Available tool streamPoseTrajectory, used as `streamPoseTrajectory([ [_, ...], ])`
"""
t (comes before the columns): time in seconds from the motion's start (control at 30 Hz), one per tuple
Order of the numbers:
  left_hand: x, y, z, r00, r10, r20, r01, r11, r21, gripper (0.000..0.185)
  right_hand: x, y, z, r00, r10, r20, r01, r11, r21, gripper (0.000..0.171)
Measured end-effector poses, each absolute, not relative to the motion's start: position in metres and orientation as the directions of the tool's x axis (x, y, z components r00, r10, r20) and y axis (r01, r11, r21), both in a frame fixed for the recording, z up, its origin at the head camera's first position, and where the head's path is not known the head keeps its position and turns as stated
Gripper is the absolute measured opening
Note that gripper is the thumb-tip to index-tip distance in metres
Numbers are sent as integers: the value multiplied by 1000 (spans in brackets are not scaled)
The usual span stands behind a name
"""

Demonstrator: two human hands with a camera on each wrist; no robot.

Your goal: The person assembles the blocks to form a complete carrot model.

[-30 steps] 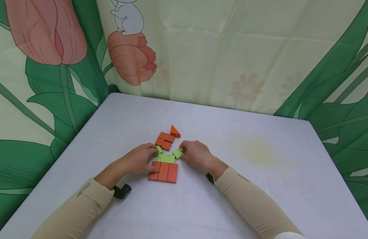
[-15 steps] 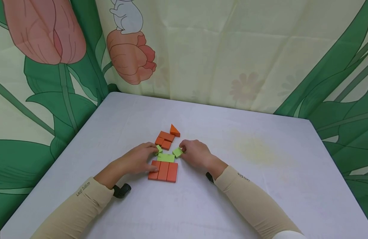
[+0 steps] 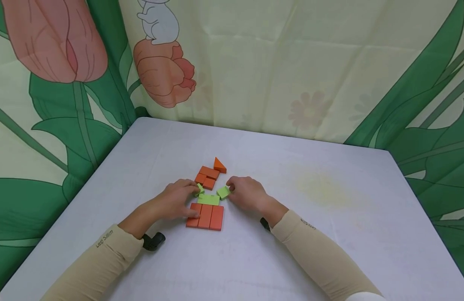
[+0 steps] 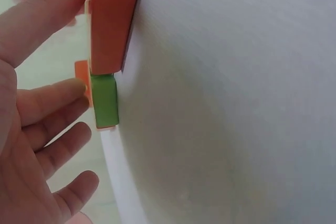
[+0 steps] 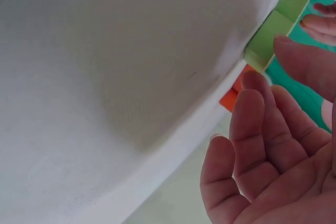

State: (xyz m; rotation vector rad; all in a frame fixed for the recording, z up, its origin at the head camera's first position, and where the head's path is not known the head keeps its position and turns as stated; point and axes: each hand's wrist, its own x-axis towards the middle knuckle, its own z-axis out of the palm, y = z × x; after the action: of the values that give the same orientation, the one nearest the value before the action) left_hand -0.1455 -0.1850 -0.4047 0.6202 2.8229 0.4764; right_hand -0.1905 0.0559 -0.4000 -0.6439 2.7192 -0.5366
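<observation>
Three red rectangular blocks [image 3: 205, 216] lie side by side on the table, with a light green rectangular block [image 3: 208, 200] against their far edge. My left hand [image 3: 175, 199] has its thumb on the leftmost red block and its index fingertip at a small green block [image 3: 200, 190]. In the left wrist view the other fingers of this left hand [image 4: 50, 124] are loosely spread. My right hand [image 3: 248, 193] pinches the outer end of another green block [image 3: 223, 192] at the right corner. The right wrist view shows thumb and fingertips around the end of that green block [image 5: 269, 35].
Beyond the green blocks lie several orange-red blocks [image 3: 209, 172], with an orange triangular block [image 3: 219, 166] at their far right. They rest on a white-covered table [image 3: 292, 246]. Behind it hangs a curtain [image 3: 251, 75] printed with flowers. Black wrist cameras [image 3: 154, 241] sit under the sleeves.
</observation>
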Motion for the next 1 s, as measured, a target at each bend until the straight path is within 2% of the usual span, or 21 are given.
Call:
streamPoseTrajectory([
  [0.2,-144,-183,-404,-880,445,-166,360,853,378,71,-185,58,-398,-849,-501,-170,-387,807,-445,34],
  [0.67,-145,-182,-405,-881,438,-178,350,857,379,68,-170,56,-395,-833,-538,-127,-431,776,-461,41],
  [1.0,-144,-183,-405,-881,446,-160,364,853,373,68,-157,52,-402,-809,-578,-110,-488,763,-424,58],
])
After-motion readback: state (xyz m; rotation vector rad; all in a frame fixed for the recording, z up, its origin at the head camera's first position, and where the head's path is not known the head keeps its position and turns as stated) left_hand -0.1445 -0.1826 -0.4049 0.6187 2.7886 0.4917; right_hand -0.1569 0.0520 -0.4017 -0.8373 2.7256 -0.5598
